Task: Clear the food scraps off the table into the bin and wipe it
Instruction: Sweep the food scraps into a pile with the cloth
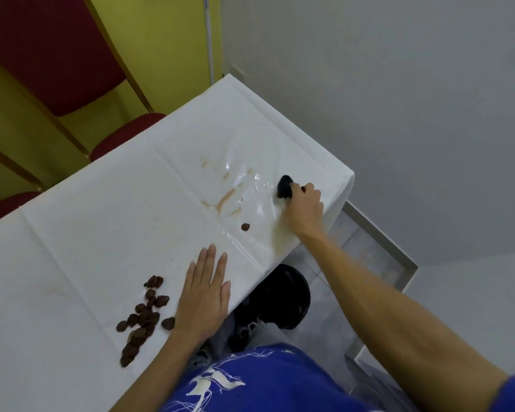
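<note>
Gripping a dark cloth point(284, 187), right hand point(304, 209) wipes table point(101, 227); left hand point(204, 295) lies spread flat.

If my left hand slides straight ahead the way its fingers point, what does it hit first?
Probably nothing solid at first: the left hand lies flat, fingers aimed up the table. Bare cloth lies ahead, then likely the brown spill. The lone scrap sits slightly to the right.
</note>
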Motion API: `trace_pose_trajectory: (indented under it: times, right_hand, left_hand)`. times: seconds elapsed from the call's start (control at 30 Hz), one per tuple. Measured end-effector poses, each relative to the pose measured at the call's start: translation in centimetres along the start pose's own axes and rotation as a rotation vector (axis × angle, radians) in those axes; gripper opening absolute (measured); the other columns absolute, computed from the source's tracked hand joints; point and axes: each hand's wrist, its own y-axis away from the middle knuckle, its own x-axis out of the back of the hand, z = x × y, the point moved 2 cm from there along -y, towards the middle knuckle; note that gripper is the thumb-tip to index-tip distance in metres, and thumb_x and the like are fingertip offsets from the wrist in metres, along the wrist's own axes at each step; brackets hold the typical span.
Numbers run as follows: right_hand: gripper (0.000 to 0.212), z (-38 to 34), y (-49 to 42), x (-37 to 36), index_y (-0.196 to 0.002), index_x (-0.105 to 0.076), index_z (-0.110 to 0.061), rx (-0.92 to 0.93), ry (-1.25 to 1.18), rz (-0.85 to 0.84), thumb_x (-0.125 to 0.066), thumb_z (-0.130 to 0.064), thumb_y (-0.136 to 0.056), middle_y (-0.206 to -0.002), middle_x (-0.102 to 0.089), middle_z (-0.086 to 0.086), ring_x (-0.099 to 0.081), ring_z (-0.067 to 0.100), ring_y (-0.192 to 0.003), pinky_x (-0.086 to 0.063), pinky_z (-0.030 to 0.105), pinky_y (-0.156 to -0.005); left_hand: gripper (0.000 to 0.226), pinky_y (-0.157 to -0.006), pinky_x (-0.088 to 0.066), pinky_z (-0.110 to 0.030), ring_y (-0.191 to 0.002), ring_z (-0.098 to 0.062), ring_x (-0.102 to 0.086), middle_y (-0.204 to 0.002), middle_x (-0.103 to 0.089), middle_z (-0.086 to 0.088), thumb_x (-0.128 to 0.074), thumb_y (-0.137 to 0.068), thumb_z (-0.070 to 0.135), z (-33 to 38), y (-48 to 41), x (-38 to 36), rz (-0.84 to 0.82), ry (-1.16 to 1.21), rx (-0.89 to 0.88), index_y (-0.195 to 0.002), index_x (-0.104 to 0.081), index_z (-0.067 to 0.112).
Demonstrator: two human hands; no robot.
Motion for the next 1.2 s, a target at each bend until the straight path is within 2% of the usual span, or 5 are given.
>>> trace_pose_trajectory:
  times: [0.23,0.43,0.7,1.1,1.2]
  right_hand:
    - [0.046,-4.4,10.4,-3.2,-0.129,-0.056,-0.024,0.522,-0.063,-0.103,-0.058,-0.012,-0.084,-0.116,-0.057,0.007,-0.050,0.030,-0.102,-0.042,0.039,-0.081]
    - [0.037,-3.1,6.3,0.5,-0.133,-0.053,-0.021,0.265,-0.375,0.009,-0.050,-0.020,-0.095,-0.111,-0.053,0.009,-0.049,0.027,-0.102,-0.047,0.037,-0.080]
    - [0.043,-3.7,6.1,-1.8,-0.131,-0.045,-0.012,0.014,-0.230,-0.228,-0.048,-0.033,-0.093,-0.117,-0.047,0.013,-0.052,0.033,-0.105,-0.045,0.037,-0.076]
    - [0.045,-13.2,14.9,-4.9,-0.132,-0.053,-0.024,0.391,-0.229,-0.530,-0.053,-0.022,-0.086,-0.113,-0.049,0.005,-0.052,0.025,-0.104,-0.047,0.036,-0.084]
    - [0.038,-12.9,15.1,-4.5,-0.121,-0.059,-0.024,0.327,-0.357,-0.372,-0.053,-0.025,-0.084,-0.103,-0.054,0.002,-0.059,0.022,-0.092,-0.051,0.035,-0.078]
  left_hand:
    - [0.060,-0.121,-0.007,-0.043,-0.152,-0.022,0.006,-0.165,0.005,-0.007,-0.016,-0.102,0.039,0.0,-0.2,0.3,-0.035,0.042,0.010,-0.157,-0.007,0.018]
    - [0.061,-0.121,0.001,-0.039,-0.151,-0.019,0.013,-0.164,0.010,-0.004,-0.015,-0.100,0.041,0.0,-0.1,1.0,-0.071,0.088,0.001,-0.157,-0.003,0.021]
    - [0.059,-0.124,0.002,-0.034,-0.151,-0.016,0.013,-0.164,0.010,-0.003,-0.032,-0.103,0.027,-0.5,-0.1,3.2,-0.125,0.267,0.037,-0.156,-0.011,0.012]
    - [0.048,-0.119,-0.009,-0.023,-0.150,-0.008,-0.007,-0.162,-0.023,0.000,-0.038,-0.102,0.012,-10.3,6.2,6.5,0.213,0.576,0.396,-0.150,-0.036,0.009]
    - [0.053,-0.119,-0.010,-0.025,-0.150,-0.007,-0.005,-0.163,-0.018,0.001,-0.038,-0.101,0.011,-12.5,9.3,6.0,0.263,0.607,0.521,-0.153,-0.028,0.012]
